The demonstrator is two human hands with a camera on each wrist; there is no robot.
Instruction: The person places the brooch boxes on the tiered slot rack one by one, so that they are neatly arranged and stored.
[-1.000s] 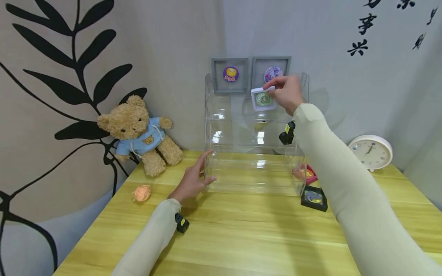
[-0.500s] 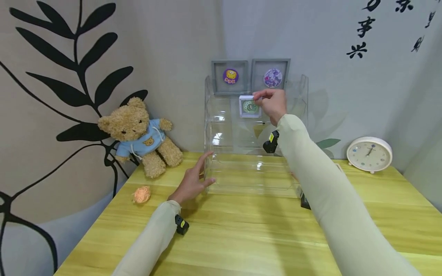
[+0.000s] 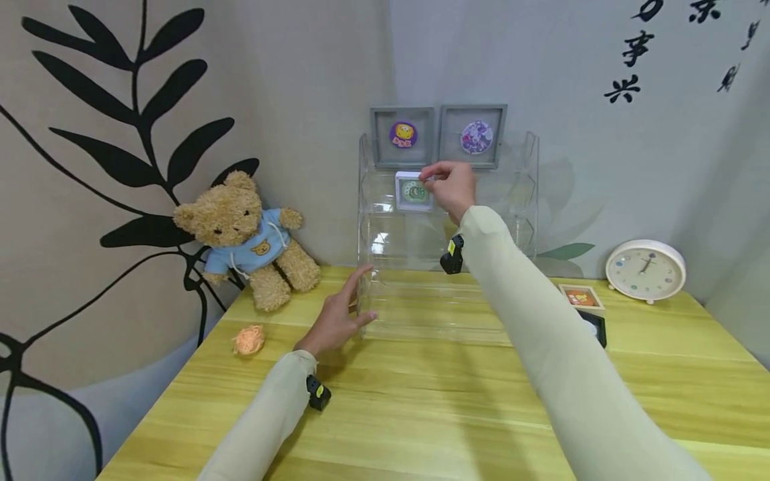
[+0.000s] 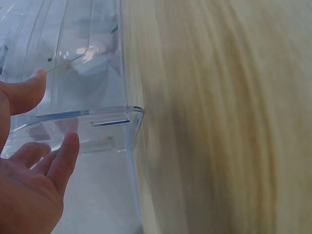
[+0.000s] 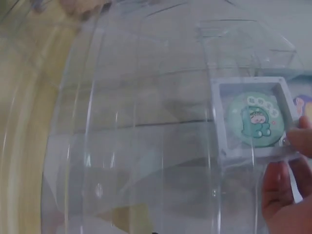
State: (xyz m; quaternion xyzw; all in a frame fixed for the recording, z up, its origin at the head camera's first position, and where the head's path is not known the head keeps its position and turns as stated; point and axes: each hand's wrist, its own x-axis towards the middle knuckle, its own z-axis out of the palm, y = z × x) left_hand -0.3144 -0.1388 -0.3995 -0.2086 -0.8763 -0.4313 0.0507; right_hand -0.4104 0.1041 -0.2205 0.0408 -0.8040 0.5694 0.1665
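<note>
My right hand (image 3: pixel 452 190) pinches a small white square frame (image 3: pixel 399 194) by its right side, thumb and fingers on the rim. A green round badge (image 5: pixel 257 119) with a cartoon figure shows inside it. The frame is upright at the second tier from the top of a clear tiered display rack (image 3: pixel 436 325); whether its base touches the tier cannot be told. My left hand (image 3: pixel 334 319) holds the rack's left side low down, thumb and fingers (image 4: pixel 69 156) on either side of the clear panel.
Two grey frames (image 3: pixel 377 140) with round badges stand on the top tier. A teddy bear (image 3: pixel 252 247) and orange ball (image 3: pixel 248 340) are at left. At right are a white clock (image 3: pixel 646 270), an orange-picture frame (image 3: pixel 580 296) and a black frame (image 3: pixel 603 329), partly hidden by the sleeve.
My right hand has carried the white frame left and down from in front of the right grey frame, and straightened it. My left hand stays on the rack.
</note>
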